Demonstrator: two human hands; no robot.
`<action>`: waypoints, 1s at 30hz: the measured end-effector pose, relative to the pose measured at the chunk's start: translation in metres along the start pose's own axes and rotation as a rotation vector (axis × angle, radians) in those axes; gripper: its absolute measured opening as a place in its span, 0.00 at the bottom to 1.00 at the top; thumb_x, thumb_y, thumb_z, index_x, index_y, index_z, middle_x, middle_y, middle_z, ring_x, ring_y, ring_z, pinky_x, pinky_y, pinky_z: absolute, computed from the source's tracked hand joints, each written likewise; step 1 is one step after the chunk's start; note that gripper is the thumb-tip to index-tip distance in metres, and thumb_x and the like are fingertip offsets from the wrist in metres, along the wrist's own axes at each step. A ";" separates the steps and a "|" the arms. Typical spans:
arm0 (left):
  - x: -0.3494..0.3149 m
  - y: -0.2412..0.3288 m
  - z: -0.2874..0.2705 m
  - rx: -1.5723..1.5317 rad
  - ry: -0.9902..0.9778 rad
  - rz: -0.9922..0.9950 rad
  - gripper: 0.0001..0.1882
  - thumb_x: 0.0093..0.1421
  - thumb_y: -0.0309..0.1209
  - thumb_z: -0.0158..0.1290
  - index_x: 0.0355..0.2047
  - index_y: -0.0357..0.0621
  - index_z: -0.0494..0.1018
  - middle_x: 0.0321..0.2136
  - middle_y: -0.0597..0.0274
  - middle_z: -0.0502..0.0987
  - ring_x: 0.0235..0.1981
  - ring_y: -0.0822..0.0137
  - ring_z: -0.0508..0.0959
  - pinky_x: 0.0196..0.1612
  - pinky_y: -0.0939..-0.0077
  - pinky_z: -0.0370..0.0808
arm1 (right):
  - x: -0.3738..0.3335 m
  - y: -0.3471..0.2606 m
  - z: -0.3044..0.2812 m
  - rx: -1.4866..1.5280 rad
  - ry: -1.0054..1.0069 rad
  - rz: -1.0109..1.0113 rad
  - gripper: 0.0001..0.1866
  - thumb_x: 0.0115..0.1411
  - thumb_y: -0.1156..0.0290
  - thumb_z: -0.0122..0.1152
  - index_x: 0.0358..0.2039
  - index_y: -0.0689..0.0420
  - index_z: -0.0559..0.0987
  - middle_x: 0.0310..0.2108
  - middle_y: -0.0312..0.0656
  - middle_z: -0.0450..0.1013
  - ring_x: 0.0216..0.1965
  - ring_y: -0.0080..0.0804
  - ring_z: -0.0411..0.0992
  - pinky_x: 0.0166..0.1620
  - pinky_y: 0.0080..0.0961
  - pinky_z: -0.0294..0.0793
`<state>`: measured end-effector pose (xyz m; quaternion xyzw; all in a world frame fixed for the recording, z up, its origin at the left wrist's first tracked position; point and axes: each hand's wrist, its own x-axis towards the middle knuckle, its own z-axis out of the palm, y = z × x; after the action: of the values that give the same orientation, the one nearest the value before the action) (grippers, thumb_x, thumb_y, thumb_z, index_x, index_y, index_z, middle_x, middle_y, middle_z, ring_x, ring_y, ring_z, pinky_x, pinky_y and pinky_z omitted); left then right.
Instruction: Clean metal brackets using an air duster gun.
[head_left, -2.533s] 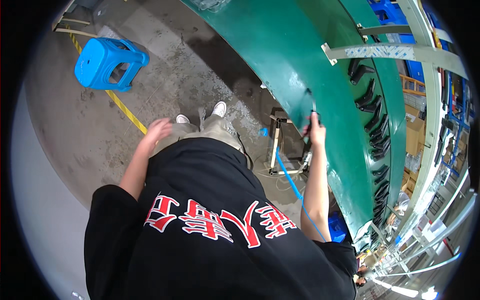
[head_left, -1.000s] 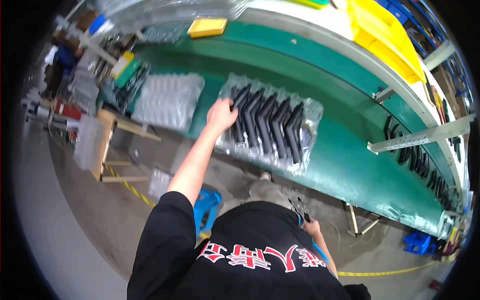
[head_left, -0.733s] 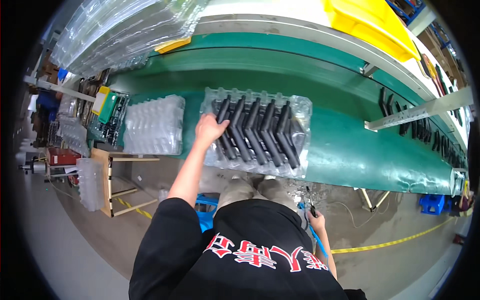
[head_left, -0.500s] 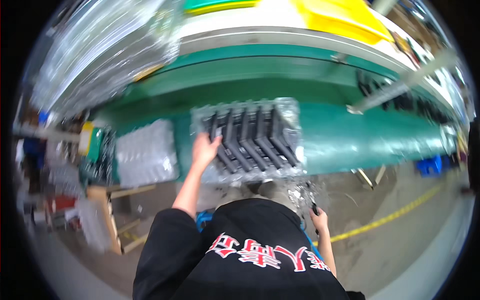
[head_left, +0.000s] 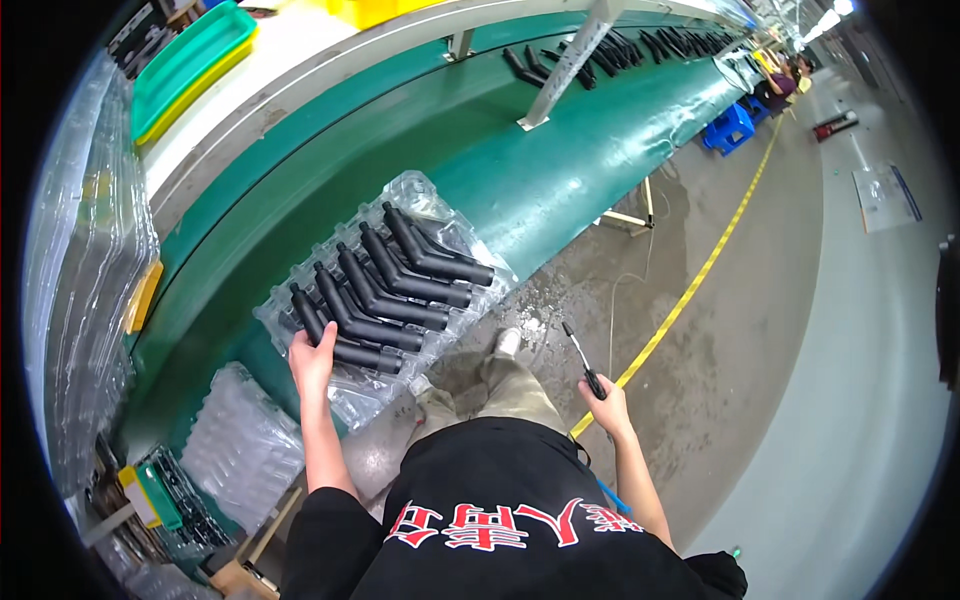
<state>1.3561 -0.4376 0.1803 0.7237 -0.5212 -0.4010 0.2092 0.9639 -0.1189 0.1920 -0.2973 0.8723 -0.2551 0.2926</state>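
My left hand [head_left: 311, 362] is at the near left end of a clear plastic tray [head_left: 358, 402], its thumb and fingers closed around the nearest black bent tube [head_left: 368, 356]. Several more such tubes [head_left: 395, 285] lie side by side in the tray's slots, all angled the same way. Off to the right, over the floor and away from the bench, my right hand [head_left: 612, 408] grips a screwdriver [head_left: 594, 381] by its black handle. The tool's thin shaft points up and to the left.
The tray rests on a green bench [head_left: 560, 195]. Another clear tray [head_left: 243, 440] sits at the near left, below a tall stack of clear trays [head_left: 95, 290]. A metal post [head_left: 570, 65] rises from the bench. Blue stools [head_left: 729, 130] and people are far right.
My view has turned to the right, so the bench now runs diagonally. My left hand stays at the tray's left end. The screwdriver in my right hand now shows clearly, held out from my body.
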 end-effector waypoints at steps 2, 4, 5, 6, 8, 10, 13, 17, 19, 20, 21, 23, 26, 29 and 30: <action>-0.004 0.013 -0.003 -0.060 -0.015 -0.028 0.15 0.61 0.30 0.57 0.43 0.31 0.72 0.32 0.56 0.78 0.26 0.69 0.76 0.33 0.77 0.74 | -0.006 0.000 0.001 0.040 0.027 0.007 0.11 0.59 0.64 0.62 0.34 0.59 0.79 0.22 0.35 0.73 0.23 0.26 0.65 0.31 0.24 0.67; -0.018 0.024 -0.006 -0.332 0.032 0.112 0.12 0.61 0.29 0.57 0.40 0.32 0.73 0.31 0.57 0.78 0.26 0.70 0.75 0.33 0.77 0.74 | -0.005 0.004 -0.002 0.116 0.078 -0.027 0.10 0.59 0.64 0.62 0.34 0.59 0.80 0.23 0.34 0.73 0.24 0.25 0.65 0.31 0.23 0.67; -0.026 0.032 -0.006 -0.471 0.054 0.181 0.11 0.60 0.29 0.57 0.39 0.32 0.74 0.30 0.58 0.78 0.26 0.71 0.75 0.33 0.77 0.73 | -0.002 0.007 -0.005 0.154 0.104 -0.046 0.10 0.59 0.65 0.62 0.35 0.59 0.80 0.23 0.34 0.73 0.24 0.24 0.65 0.31 0.23 0.67; -0.032 0.044 -0.006 -0.609 0.073 0.250 0.10 0.60 0.29 0.57 0.37 0.33 0.74 0.29 0.59 0.78 0.26 0.72 0.75 0.33 0.77 0.73 | 0.002 0.009 -0.008 0.192 0.130 -0.066 0.10 0.60 0.65 0.62 0.35 0.59 0.80 0.23 0.33 0.73 0.24 0.24 0.65 0.32 0.23 0.67; -0.068 0.101 -0.009 -0.397 0.131 0.427 0.08 0.58 0.26 0.59 0.35 0.35 0.75 0.27 0.62 0.77 0.25 0.74 0.75 0.32 0.79 0.73 | 0.011 0.004 -0.025 0.236 0.123 -0.064 0.10 0.60 0.65 0.62 0.35 0.59 0.80 0.24 0.33 0.74 0.25 0.24 0.65 0.32 0.22 0.67; -0.099 0.146 0.010 -0.264 0.001 0.501 0.09 0.56 0.24 0.60 0.36 0.36 0.75 0.27 0.63 0.77 0.26 0.74 0.75 0.33 0.79 0.73 | 0.017 -0.009 -0.047 0.297 0.077 -0.071 0.11 0.60 0.65 0.62 0.37 0.59 0.80 0.26 0.34 0.74 0.26 0.24 0.66 0.33 0.21 0.68; -0.145 0.208 0.081 -0.023 -0.288 0.849 0.14 0.49 0.20 0.61 0.38 0.40 0.75 0.28 0.65 0.78 0.26 0.72 0.75 0.30 0.78 0.71 | 0.019 -0.038 -0.086 0.488 0.067 -0.124 0.11 0.60 0.66 0.62 0.39 0.60 0.81 0.27 0.34 0.75 0.27 0.23 0.67 0.34 0.20 0.68; -0.194 0.249 0.184 0.330 -0.575 1.368 0.13 0.42 0.25 0.59 0.31 0.45 0.74 0.30 0.61 0.76 0.33 0.57 0.77 0.39 0.68 0.73 | 0.026 -0.057 -0.130 0.908 0.021 -0.278 0.13 0.60 0.68 0.62 0.43 0.61 0.80 0.29 0.35 0.76 0.28 0.22 0.68 0.36 0.19 0.69; -0.210 0.265 0.225 0.403 -0.644 1.477 0.11 0.43 0.25 0.59 0.30 0.45 0.73 0.29 0.61 0.75 0.33 0.56 0.76 0.39 0.67 0.73 | 0.027 -0.038 -0.145 0.788 -0.014 -0.307 0.16 0.59 0.69 0.63 0.46 0.62 0.79 0.30 0.36 0.76 0.29 0.21 0.69 0.36 0.18 0.69; -0.217 0.274 0.241 0.448 -0.718 1.585 0.11 0.44 0.25 0.58 0.30 0.45 0.73 0.28 0.61 0.74 0.33 0.55 0.76 0.40 0.66 0.73 | 0.027 -0.028 -0.152 0.727 -0.028 -0.319 0.17 0.58 0.70 0.64 0.48 0.62 0.78 0.31 0.36 0.76 0.29 0.21 0.69 0.37 0.17 0.70; -0.223 0.282 0.256 0.494 -0.795 1.690 0.10 0.44 0.24 0.57 0.30 0.45 0.72 0.28 0.62 0.73 0.33 0.54 0.76 0.40 0.64 0.74 | 0.029 -0.020 -0.160 0.665 -0.043 -0.331 0.19 0.57 0.71 0.64 0.49 0.62 0.78 0.31 0.36 0.77 0.29 0.21 0.69 0.37 0.17 0.70; -0.231 0.300 0.281 0.486 -0.785 1.752 0.11 0.45 0.24 0.58 0.31 0.45 0.72 0.28 0.62 0.73 0.34 0.55 0.76 0.41 0.65 0.74 | 0.034 -0.004 -0.174 0.691 -0.085 -0.304 0.20 0.57 0.71 0.65 0.50 0.62 0.77 0.31 0.36 0.77 0.30 0.21 0.69 0.37 0.17 0.70; -0.244 0.318 0.316 0.420 -0.764 1.939 0.12 0.46 0.26 0.58 0.32 0.43 0.72 0.28 0.63 0.74 0.35 0.58 0.77 0.43 0.66 0.74 | 0.036 0.017 -0.191 0.747 -0.200 -0.212 0.23 0.55 0.73 0.66 0.52 0.62 0.76 0.32 0.37 0.77 0.30 0.20 0.70 0.37 0.16 0.70; -0.281 0.310 0.356 -0.056 -0.405 1.542 0.10 0.51 0.29 0.57 0.34 0.42 0.72 0.27 0.61 0.75 0.34 0.60 0.78 0.40 0.68 0.75 | 0.040 0.027 -0.203 0.845 -0.075 -0.165 0.23 0.54 0.73 0.67 0.51 0.62 0.76 0.33 0.36 0.77 0.30 0.21 0.70 0.36 0.17 0.70; -0.293 0.305 0.367 -0.264 -0.226 1.313 0.10 0.54 0.31 0.56 0.35 0.42 0.73 0.26 0.61 0.76 0.33 0.61 0.78 0.39 0.69 0.75 | 0.043 0.028 -0.204 0.889 -0.012 -0.147 0.23 0.54 0.73 0.68 0.51 0.62 0.77 0.33 0.36 0.77 0.29 0.21 0.70 0.36 0.17 0.70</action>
<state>0.8446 -0.2377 0.2898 0.1795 -0.8178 -0.3242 0.4403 0.7905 -0.0726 0.3023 -0.2054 0.6528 -0.6234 0.3782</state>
